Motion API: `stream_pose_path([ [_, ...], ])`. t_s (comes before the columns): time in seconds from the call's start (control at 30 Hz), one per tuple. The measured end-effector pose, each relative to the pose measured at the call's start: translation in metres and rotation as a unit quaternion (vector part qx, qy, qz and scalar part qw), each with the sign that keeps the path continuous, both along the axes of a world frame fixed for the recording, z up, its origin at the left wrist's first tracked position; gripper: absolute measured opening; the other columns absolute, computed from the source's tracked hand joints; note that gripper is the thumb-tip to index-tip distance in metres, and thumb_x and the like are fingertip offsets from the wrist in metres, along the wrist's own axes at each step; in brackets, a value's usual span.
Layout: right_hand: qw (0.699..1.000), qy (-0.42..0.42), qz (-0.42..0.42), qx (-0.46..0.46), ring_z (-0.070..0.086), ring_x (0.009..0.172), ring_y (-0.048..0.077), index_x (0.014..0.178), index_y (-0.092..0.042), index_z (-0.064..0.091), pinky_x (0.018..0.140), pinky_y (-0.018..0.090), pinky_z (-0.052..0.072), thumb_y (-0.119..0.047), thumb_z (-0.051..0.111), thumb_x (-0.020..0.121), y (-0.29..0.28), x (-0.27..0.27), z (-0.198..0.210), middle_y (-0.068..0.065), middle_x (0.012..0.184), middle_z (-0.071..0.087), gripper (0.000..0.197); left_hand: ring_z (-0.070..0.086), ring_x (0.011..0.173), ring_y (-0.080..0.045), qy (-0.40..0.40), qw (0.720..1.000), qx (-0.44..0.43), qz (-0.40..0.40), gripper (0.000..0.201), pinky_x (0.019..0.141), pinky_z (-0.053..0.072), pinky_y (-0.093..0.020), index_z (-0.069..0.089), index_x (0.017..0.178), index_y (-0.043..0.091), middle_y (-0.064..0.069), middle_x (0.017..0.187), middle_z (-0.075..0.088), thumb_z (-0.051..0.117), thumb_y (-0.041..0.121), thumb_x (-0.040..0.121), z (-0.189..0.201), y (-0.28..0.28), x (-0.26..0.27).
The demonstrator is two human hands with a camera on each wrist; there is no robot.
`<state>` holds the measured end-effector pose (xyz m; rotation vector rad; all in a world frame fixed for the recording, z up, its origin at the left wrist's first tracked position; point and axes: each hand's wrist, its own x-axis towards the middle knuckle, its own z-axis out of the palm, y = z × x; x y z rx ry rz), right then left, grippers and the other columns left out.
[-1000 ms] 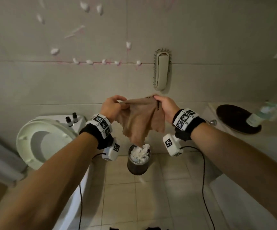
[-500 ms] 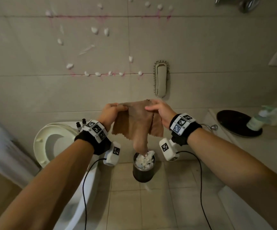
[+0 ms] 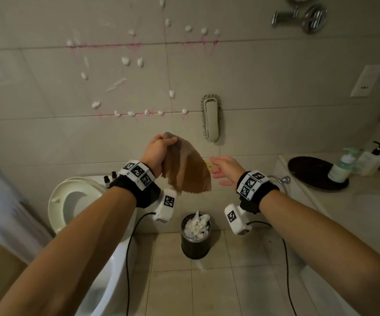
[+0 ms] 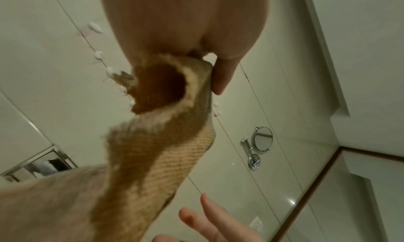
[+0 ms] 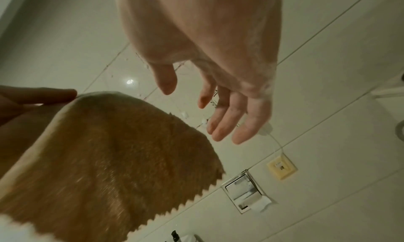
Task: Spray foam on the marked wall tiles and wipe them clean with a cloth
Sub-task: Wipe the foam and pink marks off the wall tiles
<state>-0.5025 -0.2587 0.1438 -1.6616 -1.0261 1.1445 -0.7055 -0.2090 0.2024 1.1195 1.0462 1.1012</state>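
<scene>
Left hand: the left hand (image 3: pixel 158 148) was raised in front of the wall and pinched the top of the cloth (image 3: pixel 185 169) between the thumb and the curled fingers.
Cloth: brown, with a zigzag edge; it hung down from that hand, above the waste bin (image 3: pixel 195 236).
Right hand: the right hand (image 3: pixel 224 171) was just beside the cloth, not touching it, with the fingers spread and relaxed; it held nothing.
Wall tiles: the wall tiles (image 3: pixel 125 71) carried pink marker lines and many white foam blobs (image 3: pixel 125 61), well above both hands.
Around: a toilet (image 3: pixel 70 201) stood at the left, and a brush (image 3: pixel 210 118) hung on the wall.
</scene>
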Motion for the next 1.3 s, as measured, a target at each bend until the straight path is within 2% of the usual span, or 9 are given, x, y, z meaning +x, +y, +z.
stream_pose_path([
  [0.27,0.986,0.159,0.02,-0.053,0.063,0.116,0.031,0.146,-0.021,0.042,0.107,0.05,0.039,-0.072,0.043,0.094,-0.002,-0.02,-0.015,0.018,0.13,0.063,0.072,0.067,0.081,-0.025,-0.042,0.999,0.017,0.003,0.017,0.069,0.059,-0.037,0.054,0.105,0.012,-0.011,0.093,0.067,0.063,0.008,0.092,0.012,0.0,0.02],
  [0.4,0.955,0.294,0.021,-0.036,0.06,0.119,0.032,0.127,-0.024,0.056,0.115,0.052,0.035,-0.065,0.051,0.095,0.005,-0.023,-0.018,0.014,0.13,0.065,0.053,0.066,0.077,-0.022,-0.051,0.999,0.011,0.004,0.017,0.064,0.059,-0.033,0.052,0.106,0.012,-0.01,0.091,0.066,0.061,0.008,0.093,0.011,0.0,0.024],
  [0.7,0.948,0.304,0.03,-0.088,0.051,0.131,0.038,0.144,-0.025,0.041,0.113,0.052,0.025,-0.075,0.063,0.078,0.024,-0.041,-0.035,0.022,0.142,0.053,0.086,0.064,0.088,-0.027,-0.072,0.997,0.003,0.032,0.022,0.078,0.057,-0.04,0.049,0.11,0.012,-0.013,0.1,0.064,0.06,0.006,0.092,0.001,0.008,0.011],
  [0.8,0.935,0.351,0.006,-0.053,0.061,0.119,0.036,0.124,-0.026,0.056,0.109,0.05,0.035,-0.066,0.063,0.086,0.031,-0.052,-0.038,0.019,0.127,0.066,0.056,0.064,0.085,-0.025,-0.072,0.996,0.004,0.044,0.023,0.075,0.056,-0.038,0.048,0.112,0.009,-0.013,0.099,0.063,0.059,0.004,0.093,0.001,0.012,0.013],
  [0.9,0.915,0.403,-0.024,-0.019,0.064,0.113,0.037,0.128,-0.016,0.062,0.089,0.045,0.054,-0.051,0.066,0.091,0.035,-0.058,-0.03,0.021,0.122,0.069,0.052,0.064,0.094,-0.03,-0.076,0.995,-0.009,0.056,0.025,0.072,0.057,-0.038,0.049,0.115,0.008,-0.018,0.109,0.063,0.06,0.006,0.092,0.002,0.014,0.008],
  [1.07,0.919,0.376,-0.056,-0.099,0.068,0.097,0.027,0.135,-0.022,0.057,0.077,0.036,0.045,-0.07,0.06,0.085,0.047,-0.074,-0.046,0.014,0.109,0.075,0.069,0.063,0.113,-0.041,-0.1,0.993,-0.018,0.06,0.05,0.083,0.057,-0.045,0.044,0.135,-0.006,-0.028,0.127,0.061,0.062,0.009,0.091,0.002,0.017,0.001],
  [1.13,0.91,0.4,-0.057,-0.093,0.067,0.094,0.026,0.129,-0.018,0.062,0.078,0.035,0.041,-0.073,0.057,0.084,0.049,-0.081,-0.051,0.012,0.105,0.077,0.071,0.067,0.105,-0.038,-0.115,0.991,-0.015,0.062,0.045,0.075,0.06,-0.039,0.047,0.131,-0.006,-0.026,0.121,0.064,0.062,0.009,0.092,0.003,0.016,-0.002],
  [1.23,0.89,0.451,-0.049,-0.051,0.065,0.098,0.029,0.122,-0.015,0.066,0.092,0.037,0.042,-0.059,0.065,0.086,0.045,-0.088,-0.042,0.016,0.112,0.074,0.057,0.067,0.085,-0.026,-0.103,0.993,-0.006,0.058,0.025,0.062,0.06,-0.033,0.054,0.116,0.002,-0.018,0.105,0.066,0.06,0.012,0.094,0.006,0.014,-0.01],
  [1.3,0.885,0.462,-0.059,-0.008,0.064,0.098,0.03,0.116,-0.014,0.067,0.086,0.035,0.046,-0.036,0.069,0.091,0.044,-0.086,-0.034,0.017,0.113,0.07,0.033,0.066,0.086,-0.025,-0.081,0.993,-0.003,0.081,0.033,0.062,0.058,-0.034,0.053,0.122,0.001,-0.017,0.109,0.065,0.062,0.016,0.094,0.006,0.017,-0.018],
])
